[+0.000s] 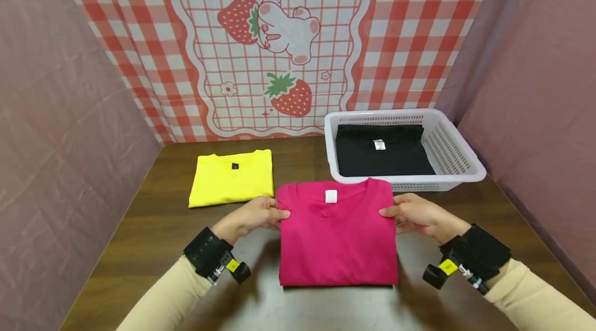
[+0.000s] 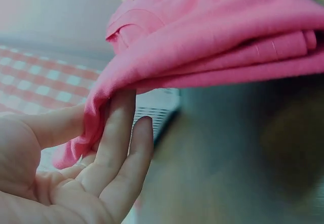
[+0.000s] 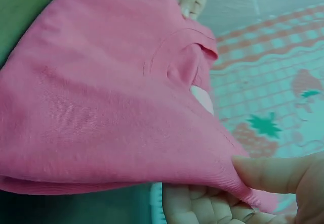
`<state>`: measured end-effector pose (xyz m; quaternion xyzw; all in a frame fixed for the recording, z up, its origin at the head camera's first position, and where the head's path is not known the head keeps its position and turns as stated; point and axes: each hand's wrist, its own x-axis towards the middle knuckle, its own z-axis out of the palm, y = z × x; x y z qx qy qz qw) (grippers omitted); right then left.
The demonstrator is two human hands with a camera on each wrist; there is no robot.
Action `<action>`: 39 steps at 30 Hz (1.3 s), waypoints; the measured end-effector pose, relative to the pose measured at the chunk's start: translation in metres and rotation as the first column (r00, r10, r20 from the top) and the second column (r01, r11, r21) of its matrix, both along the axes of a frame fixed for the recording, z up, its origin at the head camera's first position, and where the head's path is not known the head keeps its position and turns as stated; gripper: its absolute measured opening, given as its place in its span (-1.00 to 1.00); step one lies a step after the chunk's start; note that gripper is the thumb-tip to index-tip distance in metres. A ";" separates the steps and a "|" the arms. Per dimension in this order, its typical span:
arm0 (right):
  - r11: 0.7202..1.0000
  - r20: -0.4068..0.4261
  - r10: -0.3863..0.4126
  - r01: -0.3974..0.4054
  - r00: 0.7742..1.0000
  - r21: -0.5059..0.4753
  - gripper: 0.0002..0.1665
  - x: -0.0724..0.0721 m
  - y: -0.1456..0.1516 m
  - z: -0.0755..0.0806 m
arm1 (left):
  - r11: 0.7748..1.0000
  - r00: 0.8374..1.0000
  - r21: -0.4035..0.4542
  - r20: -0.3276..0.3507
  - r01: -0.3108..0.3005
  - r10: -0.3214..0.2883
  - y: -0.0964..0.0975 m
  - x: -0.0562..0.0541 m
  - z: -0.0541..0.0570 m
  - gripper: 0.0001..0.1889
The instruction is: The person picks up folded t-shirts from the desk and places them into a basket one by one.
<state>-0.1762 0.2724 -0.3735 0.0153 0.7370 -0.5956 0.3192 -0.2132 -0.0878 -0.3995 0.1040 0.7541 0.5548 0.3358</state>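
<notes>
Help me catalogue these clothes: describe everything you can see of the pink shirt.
The pink shirt looks like soft knit fabric, folded into a rectangle, its layers showing in the left wrist view. A white label sits inside the neckline at its far end. The left hand and right hand pinch its upper sides, thumbs on top, holding it above the brown table, in front of the white basket.

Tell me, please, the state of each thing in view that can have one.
Left hand: pinching the pink shirt at one shoulder
Right hand: pinching the other shoulder
Pink shirt: folded, held up
Yellow shirt: folded, lying flat
White basket: upright, uncovered
Black garment: folded, in the white basket
</notes>
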 end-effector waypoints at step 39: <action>0.858 -0.397 -0.441 0.508 0.805 0.078 -0.82 -0.115 0.116 0.076 | 0.957 0.944 0.221 -0.228 -0.190 0.240 0.187 -0.130 0.080 -0.54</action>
